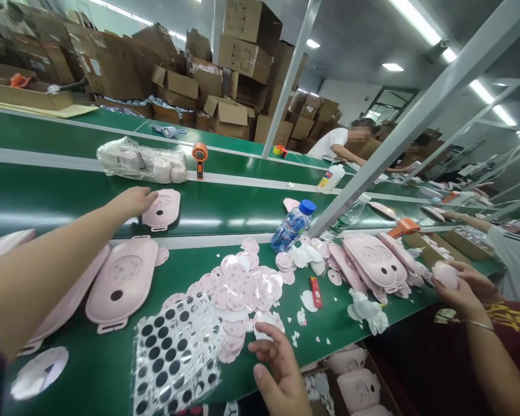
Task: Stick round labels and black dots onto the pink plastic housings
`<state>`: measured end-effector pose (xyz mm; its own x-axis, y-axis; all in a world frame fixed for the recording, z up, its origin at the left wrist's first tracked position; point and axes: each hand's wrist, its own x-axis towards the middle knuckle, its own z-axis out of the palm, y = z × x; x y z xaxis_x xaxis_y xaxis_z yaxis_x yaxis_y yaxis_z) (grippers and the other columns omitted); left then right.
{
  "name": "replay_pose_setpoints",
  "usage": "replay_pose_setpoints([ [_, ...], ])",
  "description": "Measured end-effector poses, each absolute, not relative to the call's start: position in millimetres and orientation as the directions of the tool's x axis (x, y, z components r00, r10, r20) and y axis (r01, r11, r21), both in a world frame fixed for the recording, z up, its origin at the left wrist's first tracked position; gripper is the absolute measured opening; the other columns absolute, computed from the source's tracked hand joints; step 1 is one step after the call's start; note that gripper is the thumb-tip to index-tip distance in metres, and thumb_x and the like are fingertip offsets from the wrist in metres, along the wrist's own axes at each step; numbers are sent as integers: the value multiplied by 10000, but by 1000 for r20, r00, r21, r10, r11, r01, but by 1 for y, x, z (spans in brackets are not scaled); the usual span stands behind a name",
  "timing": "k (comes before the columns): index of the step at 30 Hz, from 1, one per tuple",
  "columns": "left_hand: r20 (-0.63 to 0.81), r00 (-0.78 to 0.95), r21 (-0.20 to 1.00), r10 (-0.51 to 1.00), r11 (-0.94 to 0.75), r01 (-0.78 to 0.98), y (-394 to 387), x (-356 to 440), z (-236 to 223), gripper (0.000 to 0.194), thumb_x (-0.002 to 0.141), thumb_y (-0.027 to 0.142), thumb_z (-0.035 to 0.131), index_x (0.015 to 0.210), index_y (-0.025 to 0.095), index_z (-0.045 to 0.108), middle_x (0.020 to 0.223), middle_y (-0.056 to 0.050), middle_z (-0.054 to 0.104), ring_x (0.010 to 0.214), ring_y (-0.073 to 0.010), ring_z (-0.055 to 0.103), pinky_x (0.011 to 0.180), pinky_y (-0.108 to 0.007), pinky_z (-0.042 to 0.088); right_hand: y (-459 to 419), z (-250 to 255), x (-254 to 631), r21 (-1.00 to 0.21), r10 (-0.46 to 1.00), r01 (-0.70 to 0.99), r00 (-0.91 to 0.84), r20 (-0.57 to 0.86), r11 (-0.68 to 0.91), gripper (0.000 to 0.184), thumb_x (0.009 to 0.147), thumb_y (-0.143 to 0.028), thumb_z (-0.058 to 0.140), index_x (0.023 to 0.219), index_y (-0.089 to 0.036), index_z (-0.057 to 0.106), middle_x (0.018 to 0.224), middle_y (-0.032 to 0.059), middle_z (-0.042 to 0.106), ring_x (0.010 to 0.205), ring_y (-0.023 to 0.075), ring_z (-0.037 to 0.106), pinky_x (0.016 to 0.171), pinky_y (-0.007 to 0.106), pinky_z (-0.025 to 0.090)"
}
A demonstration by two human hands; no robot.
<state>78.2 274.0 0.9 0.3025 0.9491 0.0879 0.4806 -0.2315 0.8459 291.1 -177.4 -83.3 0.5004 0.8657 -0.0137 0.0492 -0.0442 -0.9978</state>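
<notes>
My left hand (134, 201) reaches far out over the green belt, its fingers closed on the left edge of a small pink pig-face shell (163, 209) that lies flat on the moving lane. My right hand (277, 370) hovers low at the near edge with its fingers apart and slightly curled, holding nothing. Its fingertips are next to a heap of round pink stickers (238, 286) and white backing scraps. Left of that hand lies a clear sheet of black dots (173, 352). A larger pink shell (121, 283) lies near my left forearm.
Another person's hands (457, 283) at the right hold a pink part beside a stack of pink shells (375, 263). A water bottle (292, 225), a red lighter (315, 292), an orange tool (199, 157) and a bag of parts (143, 162) lie about. A metal post (398, 136) slants across.
</notes>
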Motion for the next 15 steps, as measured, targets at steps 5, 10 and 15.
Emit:
replay_pose_setpoints([
  [5, -181, 264, 534, 947, -131, 835, 239, 36, 2, 522, 470, 456, 904, 802, 109, 699, 798, -105, 713, 1043, -446, 596, 1025, -621, 314, -156, -80, 282, -999, 912, 28, 408, 33, 24, 457, 876, -443, 598, 1290, -255, 555, 1023, 71, 664, 958, 223, 624, 897, 361, 458],
  [10, -262, 283, 407, 922, -161, 899, 200, 19, -5, 579, 396, 481, 881, 843, 158, 707, 881, -144, 742, 1017, -448, 618, 930, -503, 420, -134, -68, 267, -991, 956, 57, 263, 133, 122, 454, 853, -374, 589, 1293, -274, 542, 1146, 77, 631, 965, 219, 635, 891, 368, 468],
  [15, -340, 340, 511, 877, -132, 850, 197, 23, 6, 586, 396, 486, 873, 835, 144, 688, 896, -118, 745, 917, -374, 655, 766, -365, 486, -146, -74, 270, -992, 919, 34, 373, 127, 124, 429, 834, -413, 618, 1239, -277, 586, 1148, 98, 655, 910, 252, 654, 850, 409, 504],
])
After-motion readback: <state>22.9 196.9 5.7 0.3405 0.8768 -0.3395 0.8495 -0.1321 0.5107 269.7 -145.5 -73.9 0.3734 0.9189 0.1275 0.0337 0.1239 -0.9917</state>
